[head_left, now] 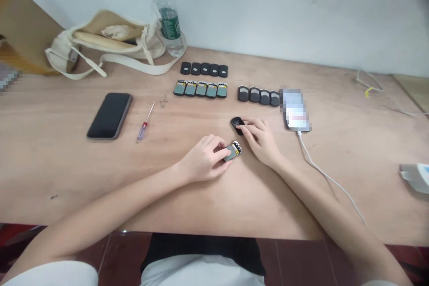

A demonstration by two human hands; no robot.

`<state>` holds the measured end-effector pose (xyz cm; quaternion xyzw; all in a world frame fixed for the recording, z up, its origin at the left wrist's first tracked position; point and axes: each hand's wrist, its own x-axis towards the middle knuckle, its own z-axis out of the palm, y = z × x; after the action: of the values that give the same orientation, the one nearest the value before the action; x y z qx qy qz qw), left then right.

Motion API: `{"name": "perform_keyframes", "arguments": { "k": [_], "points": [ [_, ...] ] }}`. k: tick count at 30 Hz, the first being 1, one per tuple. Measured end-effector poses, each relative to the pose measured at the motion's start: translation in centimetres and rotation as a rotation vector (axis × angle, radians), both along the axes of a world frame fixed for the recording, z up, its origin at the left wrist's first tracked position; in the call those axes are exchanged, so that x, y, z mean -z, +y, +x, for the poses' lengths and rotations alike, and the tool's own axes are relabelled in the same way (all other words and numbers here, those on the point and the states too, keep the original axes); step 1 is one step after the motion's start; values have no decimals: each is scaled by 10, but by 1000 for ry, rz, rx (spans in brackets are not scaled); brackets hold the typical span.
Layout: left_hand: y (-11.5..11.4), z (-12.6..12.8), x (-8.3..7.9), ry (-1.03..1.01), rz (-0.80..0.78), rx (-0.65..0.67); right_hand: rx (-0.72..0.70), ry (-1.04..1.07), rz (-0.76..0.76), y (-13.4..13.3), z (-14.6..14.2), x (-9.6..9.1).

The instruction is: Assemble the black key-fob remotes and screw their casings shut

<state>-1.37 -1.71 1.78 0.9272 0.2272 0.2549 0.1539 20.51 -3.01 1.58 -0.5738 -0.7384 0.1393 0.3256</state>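
Observation:
My left hand (203,159) grips a small opened electronic unit (233,151) by its side, with a grey-green panel and a gold-and-black edge showing. My right hand (258,140) rests its fingertips on a black oval casing piece (236,125), partly covering it. The two hands are close together, with the unit and casing a short gap apart. In a row above them lie several open units (200,89), several black casings (204,69) and several grey-black casings (258,96).
A phone (109,115), a red-handled screwdriver (144,124) and tiny screws (163,101) lie left on the wooden table (100,178). A pixelated, cabled phone (295,110) lies right. A cream bag (107,40) and water bottle (170,27) stand against the wall.

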Motion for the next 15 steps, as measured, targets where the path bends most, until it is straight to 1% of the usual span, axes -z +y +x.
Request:
{"name": "perform_keyframes", "arguments": {
  "k": [1,3,6,8,9,11,13,15],
  "points": [
    [0,0,0,6,16,10,-17,-19,4,2,3,2],
    [-1,-1,1,1,53,71,-6,-47,25,2,8,5],
    [-4,-2,3,-77,115,217,41,-72,51,-8,15,10],
    [-6,-3,3,-152,136,274,85,-76,52,-17,18,11],
    [-7,-3,3,-185,129,269,116,-71,53,-21,19,10],
    [-6,-3,0,-221,67,203,203,-50,48,-28,20,7],
    [-3,-2,-5,-194,-58,127,296,-17,38,-31,22,3],
    [2,-2,-8,-126,-204,113,354,9,29,-29,24,-1]
  ]
}}
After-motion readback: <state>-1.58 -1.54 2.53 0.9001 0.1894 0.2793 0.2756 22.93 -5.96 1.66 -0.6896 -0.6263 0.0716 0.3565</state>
